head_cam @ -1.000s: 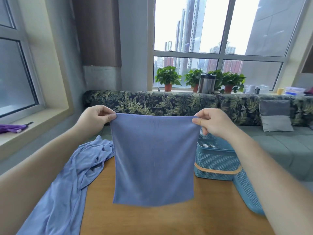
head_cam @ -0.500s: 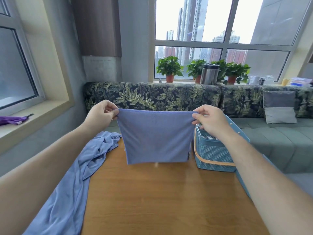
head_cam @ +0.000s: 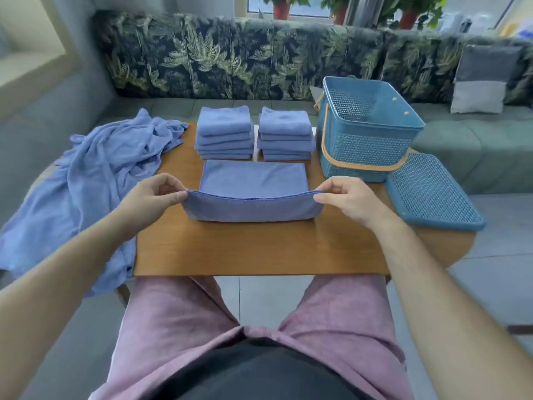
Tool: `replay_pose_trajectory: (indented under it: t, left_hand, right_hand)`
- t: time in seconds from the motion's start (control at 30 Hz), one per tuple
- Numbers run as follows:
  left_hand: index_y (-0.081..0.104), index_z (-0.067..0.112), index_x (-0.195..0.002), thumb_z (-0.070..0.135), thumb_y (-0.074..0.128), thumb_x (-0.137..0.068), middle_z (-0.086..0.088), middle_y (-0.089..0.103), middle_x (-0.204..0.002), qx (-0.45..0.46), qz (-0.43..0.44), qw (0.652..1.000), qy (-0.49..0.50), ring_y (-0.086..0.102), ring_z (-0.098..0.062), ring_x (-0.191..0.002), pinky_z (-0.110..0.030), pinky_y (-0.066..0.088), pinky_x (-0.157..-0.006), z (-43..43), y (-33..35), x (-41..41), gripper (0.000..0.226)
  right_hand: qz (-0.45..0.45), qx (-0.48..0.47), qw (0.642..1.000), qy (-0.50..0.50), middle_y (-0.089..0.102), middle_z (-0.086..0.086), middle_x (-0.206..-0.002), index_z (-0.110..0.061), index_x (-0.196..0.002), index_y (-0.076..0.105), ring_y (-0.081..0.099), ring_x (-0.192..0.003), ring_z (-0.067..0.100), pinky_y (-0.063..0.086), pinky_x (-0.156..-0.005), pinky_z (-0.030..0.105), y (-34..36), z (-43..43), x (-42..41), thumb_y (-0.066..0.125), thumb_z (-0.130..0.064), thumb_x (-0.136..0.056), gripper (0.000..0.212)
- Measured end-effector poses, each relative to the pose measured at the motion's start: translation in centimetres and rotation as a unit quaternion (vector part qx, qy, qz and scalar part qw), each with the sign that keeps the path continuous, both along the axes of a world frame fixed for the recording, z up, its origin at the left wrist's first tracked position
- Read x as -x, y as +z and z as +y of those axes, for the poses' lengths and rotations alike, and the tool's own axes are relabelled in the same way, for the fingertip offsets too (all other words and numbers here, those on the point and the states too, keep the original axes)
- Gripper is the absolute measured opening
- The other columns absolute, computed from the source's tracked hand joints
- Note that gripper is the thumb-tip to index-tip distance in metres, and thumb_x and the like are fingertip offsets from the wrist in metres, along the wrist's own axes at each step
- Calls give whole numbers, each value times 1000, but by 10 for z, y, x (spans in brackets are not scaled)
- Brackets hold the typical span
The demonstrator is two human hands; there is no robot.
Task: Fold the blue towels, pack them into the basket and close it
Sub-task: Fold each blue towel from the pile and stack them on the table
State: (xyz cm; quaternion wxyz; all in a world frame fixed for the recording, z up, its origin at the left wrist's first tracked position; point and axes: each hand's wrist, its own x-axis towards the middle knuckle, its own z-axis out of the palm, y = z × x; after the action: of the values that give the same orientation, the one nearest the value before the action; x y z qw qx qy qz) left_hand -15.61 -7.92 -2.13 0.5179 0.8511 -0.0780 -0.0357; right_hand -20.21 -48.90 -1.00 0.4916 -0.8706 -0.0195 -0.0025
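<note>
Pinching a blue towel's (head_cam: 251,209) near corners, one in left hand (head_cam: 152,201), one in right hand (head_cam: 349,202), just above the tabletop (head_cam: 259,249).

Looks like somebody's living room: long leaf-print sofa (head_cam: 230,59), grey cushion (head_cam: 481,79) at its right end, potted plants (head_cam: 281,7) on the windowsill behind it, wooden table (head_cam: 259,246) just in front.
</note>
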Motion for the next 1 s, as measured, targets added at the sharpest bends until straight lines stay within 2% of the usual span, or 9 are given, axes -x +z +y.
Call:
replay_pose_trajectory:
  t: [0.13,0.2,0.3,0.47,0.6,0.67,0.73,0.83,1.0]
  left_hand:
    - [64,20,-92,21,66,-97,2,72,-85,-15,42,999,-20,61,-20,-82,-38,46,-80,4,-24,11,5]
    - [63,10,-94,15,65,-97,-2,71,-82,19,58,998,-29,63,-22,-80,-38,52,-80,3,-25,13,6]
    - [61,3,-96,10,64,-96,-3,67,-80,69,80,994,-33,60,-22,-77,-34,55,-69,-1,-20,14,8]
    - [63,8,-96,16,65,-97,1,69,-85,108,66,992,-4,62,-16,-81,-33,52,-72,-9,-21,-3,8]
    - [68,15,-95,23,69,-94,-1,72,-92,87,41,995,35,62,-16,-85,-33,51,-77,-19,-30,-30,9]
    - [68,16,-95,24,69,-94,0,71,-91,84,27,994,60,62,-15,-83,-31,51,-76,-25,-34,-46,8]
    - [67,19,-93,25,69,-94,1,69,-90,78,21,994,76,61,-15,-83,-33,53,-77,-31,-39,-63,6]
    - [65,26,-92,30,67,-94,1,66,-90,60,18,994,88,61,-16,-83,-40,53,-81,-37,-48,-90,5]
    - [62,26,-94,30,64,-96,4,62,-89,-3,-3,994,109,56,-11,-77,-30,46,-68,-50,-62,-123,5]
  right_hand:
    - [57,-21,998,0,71,11,-83,-7,-90,74,60,-78,17,46,-81,34,-26,-2,16,79,-12,-86,8]
    - [76,-26,997,4,70,10,-81,-2,-92,73,58,-77,16,46,-77,29,-28,-5,20,77,-9,-87,10]
    - [94,-59,994,12,69,11,-79,-1,-92,72,59,-71,16,50,-67,22,-25,-8,21,74,-6,-88,7]
    - [79,-70,994,-14,71,17,-83,4,-97,70,60,-73,21,51,-73,33,-31,-9,4,73,-7,-90,13]
    - [53,-54,995,-71,74,17,-86,-14,-93,73,63,-75,18,52,-77,40,-46,-8,-19,73,-18,-92,4]
    - [32,-37,994,-97,75,8,-87,-20,-90,73,64,-76,12,53,-78,38,-54,-8,-33,73,-22,-92,3]
    - [7,-18,992,-123,74,-2,-89,-23,-90,72,64,-78,8,52,-78,33,-59,-5,-47,72,-25,-92,3]
    - [2,-9,988,-153,73,-8,-91,-25,-91,70,65,-82,7,53,-79,33,-65,-1,-68,70,-27,-93,4]
    - [9,51,980,-193,70,-10,-89,-25,-90,67,65,-86,9,52,-81,34,-75,2,-96,65,-35,-94,10]
